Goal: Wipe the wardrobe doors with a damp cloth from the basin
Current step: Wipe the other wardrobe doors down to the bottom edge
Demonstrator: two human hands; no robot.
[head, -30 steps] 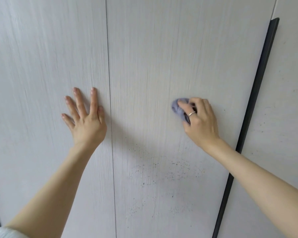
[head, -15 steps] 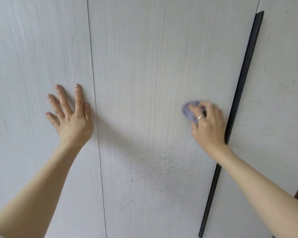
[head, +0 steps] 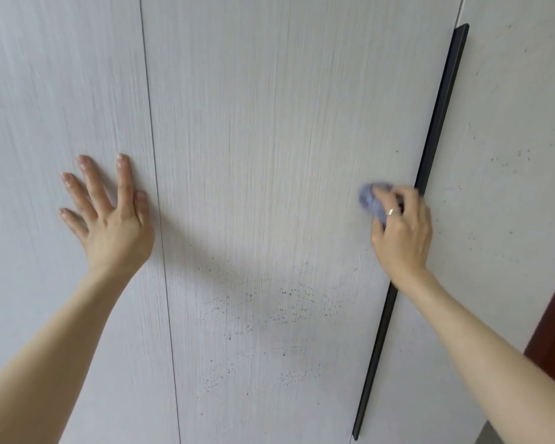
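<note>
- Left hand point(head: 109, 219): fingers spread and straight, palm flat against the left wardrobe door point(head: 61, 107), grasping nothing.
- Right hand point(head: 401, 232): fingers curled around a bunched blue-grey cloth point(head: 370, 200), pressing it to the middle door point(head: 285, 139).
- Cloth sits at 9 o'clock of the black handle strip point(head: 442, 116), seemingly touching it; blur prevents certainty.
- Dark specks point(head: 285, 302) lie at 7 o'clock of the cloth.

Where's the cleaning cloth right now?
In the head view, the bluish cloth is bunched in the right hand, pressed against the middle wardrobe door, just left of the black handle strip.
</note>
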